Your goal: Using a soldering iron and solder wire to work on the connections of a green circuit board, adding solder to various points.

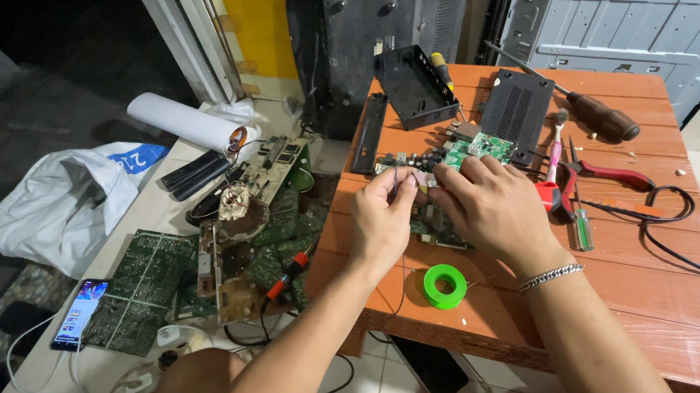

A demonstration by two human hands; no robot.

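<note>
Left hand (381, 219): fingers (397, 178) pinched shut on a thin wire (394, 186), held just above the green circuit board (475, 150). Right hand (493, 208): fingers curled, pressing down on the same board; can't tell if they actually grip anything, fingertips are hidden behind the knuckles. Silver chain bracelet (552, 276) on the right wrist.

Board sits mid-bench (668, 310), orange wood slats. Green solder spool (444, 286) just in front of the hands. Black vented cover (516, 104) and black plastic tray (414, 86) behind the board. Right of it: red-handled pliers (610, 175), small green screwdriver (581, 227), big brown-handled screwdriver (599, 117), black cable (678, 240).

Off the bench's left edge: pile of scrap circuit boards (245, 237), phone (79, 312) with lit screen, white plastic bag (65, 204).
</note>
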